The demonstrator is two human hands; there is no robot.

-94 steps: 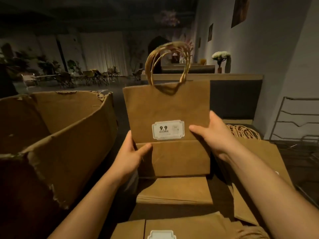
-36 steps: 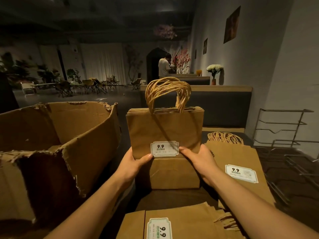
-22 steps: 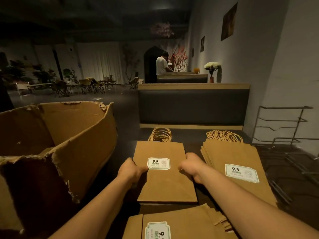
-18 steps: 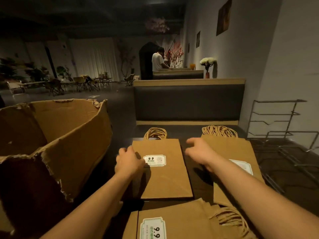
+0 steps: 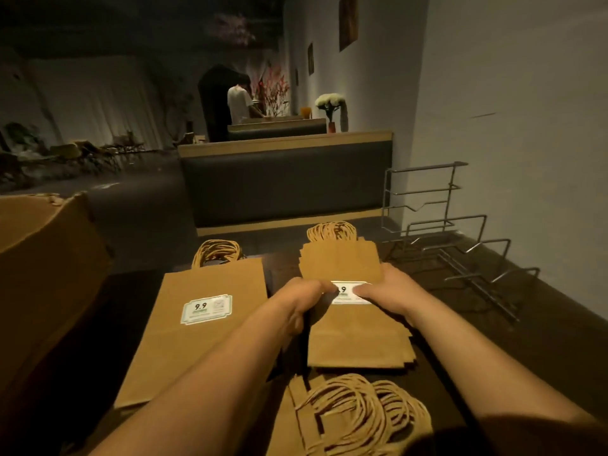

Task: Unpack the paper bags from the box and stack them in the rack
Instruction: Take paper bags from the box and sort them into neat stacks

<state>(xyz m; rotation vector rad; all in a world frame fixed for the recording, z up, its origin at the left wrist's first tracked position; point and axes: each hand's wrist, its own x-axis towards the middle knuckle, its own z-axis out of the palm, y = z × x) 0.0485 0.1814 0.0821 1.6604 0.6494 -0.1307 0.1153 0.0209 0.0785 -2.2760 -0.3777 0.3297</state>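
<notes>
Both hands on the right-hand stack of flat brown paper bags [image 5: 357, 330]: left hand [image 5: 301, 299] curled round its left edge, right hand [image 5: 386, 291] gripping the right edge, thumbs by the white label. Second flat brown bag pile [image 5: 197, 327] lies just left. Bare wire rack [image 5: 460, 255] stands far right by the wall. Torn cardboard box [image 5: 42, 274] at left.

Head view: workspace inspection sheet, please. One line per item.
Surface: dark table, dimly lit.
Job's things: three paper bag piles, the left pile, the right pile and the near pile; wire rack holds no bags; cardboard box at left.
Clutter: nothing seen.
Grippers: left hand and right hand grip the right pile.
Cables: nothing seen.
Surroundings: bench back, white flowers, a person far back.
</notes>
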